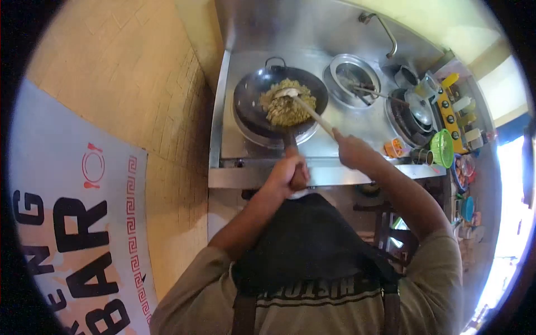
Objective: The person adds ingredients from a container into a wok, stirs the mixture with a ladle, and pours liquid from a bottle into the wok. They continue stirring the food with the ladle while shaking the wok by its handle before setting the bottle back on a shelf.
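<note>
Left hand: the left hand (287,173) is closed in a full grip around the wok handle (291,140), at the near edge of the steel table (229,148).
Right hand: the right hand (352,151) is wrapped in a tight grip around the near end of the ladle (312,114), whose long wooden shaft runs up and left into the pan.
Wok: the wok (249,100) is seated on the left burner, its handle pointing towards the person.
Food: a yellowish heap of food (290,109) is gathered in the middle of the wok; the metal head of the ladle rests on its far side. Whether it is rice or noodles cannot be told from this view.
Surroundings: a second burner (354,72) is set just to the right, a stack of pots (416,109) lies further right, and a green strainer (444,148) stands near the right edge; a tap (385,33) arches over the far wall.
Doing it well: the wok is best held steady by the left grip while the heap is turned. The ladle head should be slid under the food from the far side and drawn towards the near wall, so that nothing is pushed over the rim.
Risk: if the handle grip is loosened, the wok may be rocked off its ring.
</note>
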